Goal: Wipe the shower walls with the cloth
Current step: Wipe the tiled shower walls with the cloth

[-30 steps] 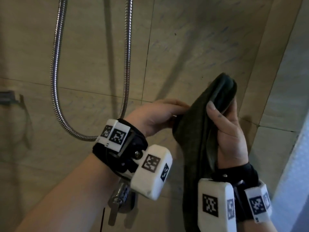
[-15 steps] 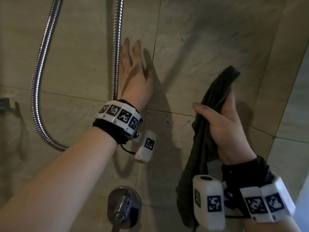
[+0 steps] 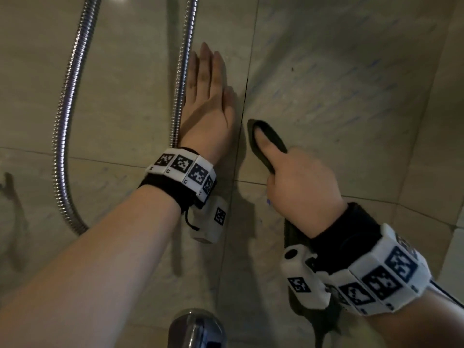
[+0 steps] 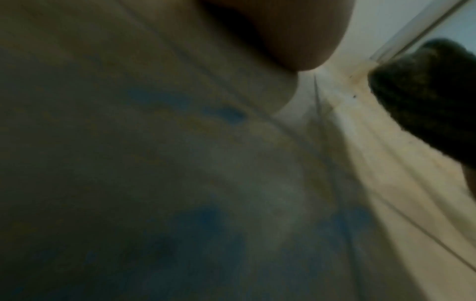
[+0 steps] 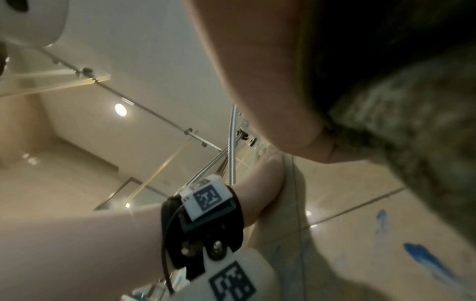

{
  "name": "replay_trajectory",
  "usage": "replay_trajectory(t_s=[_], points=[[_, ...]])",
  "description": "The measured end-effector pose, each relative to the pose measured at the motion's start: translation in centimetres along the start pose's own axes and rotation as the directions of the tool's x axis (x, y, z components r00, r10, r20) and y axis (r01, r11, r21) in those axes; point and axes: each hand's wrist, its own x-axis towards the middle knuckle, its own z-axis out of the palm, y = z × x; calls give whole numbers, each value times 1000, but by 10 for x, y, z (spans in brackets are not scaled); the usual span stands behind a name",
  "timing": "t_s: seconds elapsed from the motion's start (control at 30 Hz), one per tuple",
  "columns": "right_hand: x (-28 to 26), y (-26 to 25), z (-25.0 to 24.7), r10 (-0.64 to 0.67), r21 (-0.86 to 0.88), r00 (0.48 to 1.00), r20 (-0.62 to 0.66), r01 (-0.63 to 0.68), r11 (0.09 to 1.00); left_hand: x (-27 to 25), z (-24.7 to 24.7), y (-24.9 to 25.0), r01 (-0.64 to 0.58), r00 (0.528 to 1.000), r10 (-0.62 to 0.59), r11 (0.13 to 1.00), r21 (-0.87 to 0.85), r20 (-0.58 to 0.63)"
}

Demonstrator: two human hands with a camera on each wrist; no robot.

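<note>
The beige tiled shower wall [image 3: 339, 79] fills the head view, with faint blue marks on it [image 5: 422, 258]. My left hand [image 3: 208, 96] lies flat against the wall, fingers straight, right beside the shower hose. My right hand [image 3: 298, 182] grips the dark green cloth [image 3: 270, 140] and holds it against the wall just right of the tile joint; the thumb lies over the cloth's top fold, and the cloth's tail [image 3: 324, 320] hangs below the wrist. The cloth [image 5: 401, 126] also fills the upper right of the right wrist view. The cloth [image 4: 432, 97] shows at the right edge of the left wrist view.
A metal shower hose [image 3: 65, 121] loops down the wall at left, with its second run [image 3: 182, 79] touching my left hand. A chrome mixer valve [image 3: 198, 327] juts out at the bottom centre. The wall corner [image 3: 431, 109] is at right. A small wall fitting [image 3: 7, 182] sits far left.
My left hand let go of the cloth and went flat onto the wall beside the hose. My right hand brought the cloth left and onto the wall next to the tile joint.
</note>
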Motion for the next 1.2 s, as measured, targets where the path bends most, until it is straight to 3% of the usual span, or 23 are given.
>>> replay_trajectory(t_s=[0.13,0.43,0.7,0.93,1.2], points=[[9,-10,4,34,-121,999,-5,-34,992,-1,-1,-1,-21,1000,20,999,26,7],[15,-15,-6,189,-84,982,-6,-189,978,-2,3,-6,-54,999,54,999,-6,5],[21,-28,0,174,-92,985,22,-171,981,-1,6,-9,-60,997,60,998,1,38],[24,-31,-3,265,-111,964,-24,-266,958,-2,9,-11,-67,998,67,997,-30,16],[26,-36,0,213,-168,977,16,-207,964,-2,10,-11,-79,997,79,997,-22,-8]])
